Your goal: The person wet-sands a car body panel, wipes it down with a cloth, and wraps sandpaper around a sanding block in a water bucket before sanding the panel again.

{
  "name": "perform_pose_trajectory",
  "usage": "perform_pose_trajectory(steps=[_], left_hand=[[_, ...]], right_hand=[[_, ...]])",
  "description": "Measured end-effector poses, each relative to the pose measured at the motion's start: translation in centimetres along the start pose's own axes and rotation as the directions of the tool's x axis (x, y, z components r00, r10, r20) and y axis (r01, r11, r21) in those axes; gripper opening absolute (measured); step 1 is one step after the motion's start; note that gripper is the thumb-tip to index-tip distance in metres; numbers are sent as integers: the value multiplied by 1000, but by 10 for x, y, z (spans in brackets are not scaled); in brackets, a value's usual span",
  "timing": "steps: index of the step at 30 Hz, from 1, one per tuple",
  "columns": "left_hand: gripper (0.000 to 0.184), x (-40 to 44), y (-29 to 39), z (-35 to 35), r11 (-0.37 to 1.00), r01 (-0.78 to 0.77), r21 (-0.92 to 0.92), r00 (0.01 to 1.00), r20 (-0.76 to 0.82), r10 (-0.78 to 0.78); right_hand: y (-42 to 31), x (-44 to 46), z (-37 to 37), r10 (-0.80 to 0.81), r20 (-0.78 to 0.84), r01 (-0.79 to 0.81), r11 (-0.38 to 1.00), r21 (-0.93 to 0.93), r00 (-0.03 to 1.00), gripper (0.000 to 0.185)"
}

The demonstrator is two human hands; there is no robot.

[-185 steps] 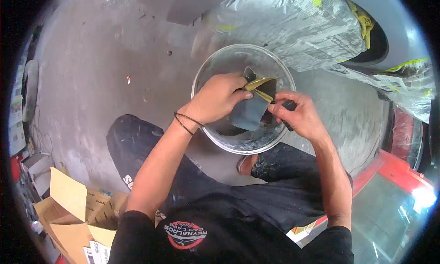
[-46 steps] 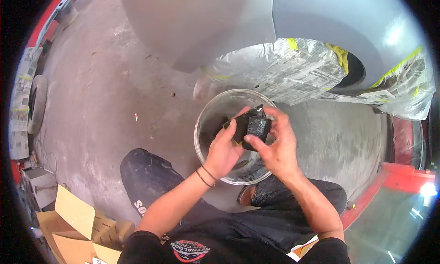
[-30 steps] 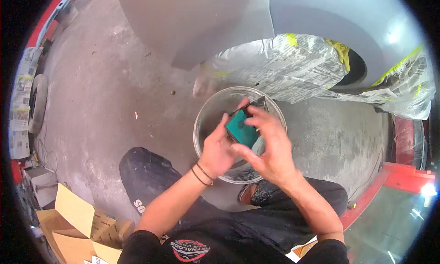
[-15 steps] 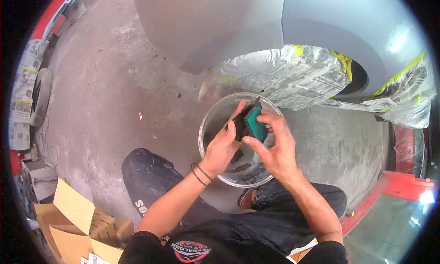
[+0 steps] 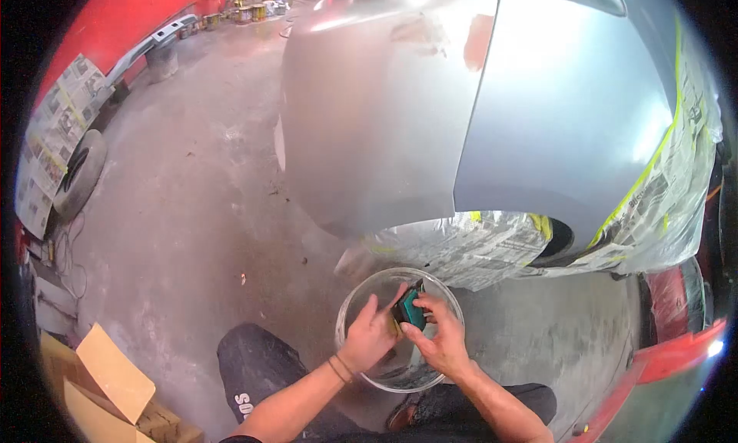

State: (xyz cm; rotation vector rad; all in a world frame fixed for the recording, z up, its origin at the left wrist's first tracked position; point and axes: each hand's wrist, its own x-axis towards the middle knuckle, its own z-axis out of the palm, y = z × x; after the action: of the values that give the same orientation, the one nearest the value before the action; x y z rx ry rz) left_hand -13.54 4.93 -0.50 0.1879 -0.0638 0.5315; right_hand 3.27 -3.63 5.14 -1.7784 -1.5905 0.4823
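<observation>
Over a round bucket (image 5: 345,298), my right hand (image 5: 443,335) grips a small block (image 5: 410,311) with a teal face and dark sides between thumb and fingers. My left hand (image 5: 370,334) is on the block's left side, holding dark sheet material with a yellowish edge against it; its fingers point upward. The bucket's inside is partly hidden by both hands.
A grey car body panel (image 5: 384,128) rises ahead, above a wheel covered with newspaper and plastic (image 5: 453,247). An open cardboard box (image 5: 115,374) stands at lower left, a tyre (image 5: 84,174) at left, and a red panel (image 5: 676,354) at lower right.
The view has tilted up, showing more of the car and the red wall. Since about a second ago, the block has turned within my hands, its teal face now towards my right hand.
</observation>
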Motion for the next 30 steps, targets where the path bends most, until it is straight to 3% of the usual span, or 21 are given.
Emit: perform_pose_trajectory(steps=[1,4,7,10,13,16,19,22,23,25,26,28,29,30], left_hand=[[65,0,0,-6,1000,11,-25,999,39,-10],[63,0,0,4,975,18,224,990,-139,14],[61,-6,1,16,971,30,237,973,-228,25],[59,-10,-4,1,971,-11,239,962,-261,76],[57,-12,-1,-10,959,-25,283,937,-328,121],[53,-14,-1,-5,909,-25,416,915,-357,188],[51,-12,-4,-2,938,-50,344,897,-397,194],[51,-12,-4,6,911,-40,409,878,-421,228],[51,-10,-2,7,885,-21,465,880,-411,237],[52,-8,-1,4,834,31,551,876,-417,244],[51,-5,-3,1,886,-4,464,884,-413,221],[50,-4,-6,-1,882,20,471,871,-441,216],[55,-2,-8,-4,815,5,579,865,-411,287],[48,1,-13,-13,761,-76,645,866,-336,371]], right_hand=[[1,1,0,24,9,-24,999,37,1000,53],[6,1,6,128,35,-132,975,179,991,53],[1,3,8,97,100,-113,980,164,990,54],[23,1,21,-29,88,23,997,75,996,56],[-3,7,18,-121,62,128,982,-140,991,54],[6,8,18,239,287,-315,913,260,928,53],[5,13,15,242,307,-325,911,255,921,53],[3,12,12,284,297,-377,866,329,912,53],[-4,13,10,254,240,-305,929,209,937,45],[23,15,14,236,237,-304,900,313,942,43],[21,7,16,258,245,-335,870,362,935,42],[10,8,9,347,231,-401,880,254,909,37],[4,11,7,369,238,-422,876,235,899,35],[0,12,6,386,242,-438,872,219,890,35]])
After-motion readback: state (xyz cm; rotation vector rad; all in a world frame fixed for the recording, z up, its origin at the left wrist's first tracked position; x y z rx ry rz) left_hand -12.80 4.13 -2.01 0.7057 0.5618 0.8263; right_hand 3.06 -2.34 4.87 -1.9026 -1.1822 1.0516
